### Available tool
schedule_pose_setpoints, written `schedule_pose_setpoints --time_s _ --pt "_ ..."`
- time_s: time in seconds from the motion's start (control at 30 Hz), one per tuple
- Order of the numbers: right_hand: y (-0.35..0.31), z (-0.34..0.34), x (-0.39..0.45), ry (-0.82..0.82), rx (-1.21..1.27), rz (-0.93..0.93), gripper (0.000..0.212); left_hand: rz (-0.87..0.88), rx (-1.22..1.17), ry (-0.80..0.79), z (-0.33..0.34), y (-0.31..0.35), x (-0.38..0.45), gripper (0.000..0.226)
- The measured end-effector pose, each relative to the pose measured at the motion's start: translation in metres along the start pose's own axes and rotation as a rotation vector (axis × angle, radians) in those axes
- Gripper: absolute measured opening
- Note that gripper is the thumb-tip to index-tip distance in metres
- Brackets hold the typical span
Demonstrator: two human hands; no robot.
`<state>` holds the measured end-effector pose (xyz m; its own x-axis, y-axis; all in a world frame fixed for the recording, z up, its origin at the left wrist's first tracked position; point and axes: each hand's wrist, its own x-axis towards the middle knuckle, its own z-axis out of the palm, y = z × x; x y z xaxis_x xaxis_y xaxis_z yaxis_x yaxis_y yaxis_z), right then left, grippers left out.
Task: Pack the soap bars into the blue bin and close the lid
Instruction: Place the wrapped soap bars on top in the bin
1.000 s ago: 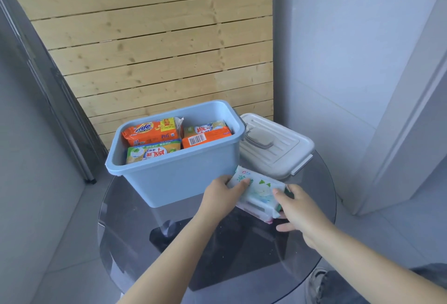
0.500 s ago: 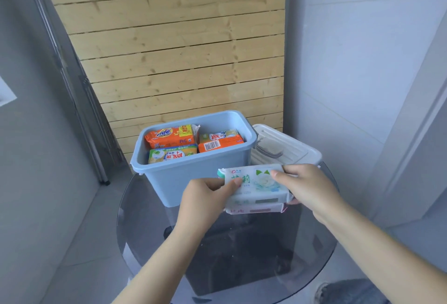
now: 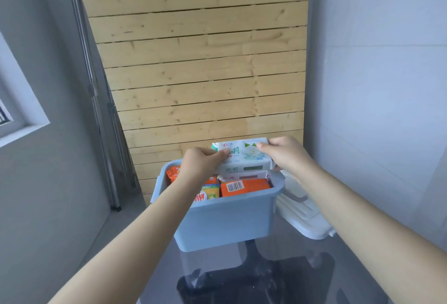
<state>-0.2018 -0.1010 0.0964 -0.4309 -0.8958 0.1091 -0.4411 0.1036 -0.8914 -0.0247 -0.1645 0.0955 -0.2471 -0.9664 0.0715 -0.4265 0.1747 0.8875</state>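
Both hands, left and right, each grip closed on an end of the white soap stack, held above the blue bin at its far right; step: loading; next, probably lower onto the orange bars; lid lies on the bench right of the bin.

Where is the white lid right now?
The white lid lies on the glass table, on the right of the blue bin and below the right hand.
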Motion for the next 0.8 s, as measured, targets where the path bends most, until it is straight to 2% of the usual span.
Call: schedule_pose_setpoints --time_s 0.17,0.37,0.47,0.53,0.6,0.8 --pt "0.015 0.021 0.048 -0.017 -0.149 -0.001 0.030 -0.047 0.079 -0.042 0.016 -0.018 0.042 0.040" --pt "0.019 0.035 0.074 -0.086 -0.666 -0.001 0.049 -0.107 0.307 -0.047 0.029 -0.031 0.069 0.055" --pt "0.027 0.041 0.073 -0.106 -0.790 -0.023 0.056 -0.105 0.335 -0.051 0.029 -0.029 0.073 0.047" --pt "0.031 0.041 0.072 -0.084 -0.812 -0.028 0.056 -0.106 0.333 -0.051 0.028 -0.027 0.073 0.044" --pt "0.031 0.042 0.072 -0.073 -0.779 -0.030 0.054 -0.111 0.319 -0.043 0.029 -0.025 0.070 0.057" --pt "0.026 0.034 0.054 0.025 -0.464 -0.038 0.051 -0.014 0.259 0.080 0.023 -0.021 0.051 0.052"
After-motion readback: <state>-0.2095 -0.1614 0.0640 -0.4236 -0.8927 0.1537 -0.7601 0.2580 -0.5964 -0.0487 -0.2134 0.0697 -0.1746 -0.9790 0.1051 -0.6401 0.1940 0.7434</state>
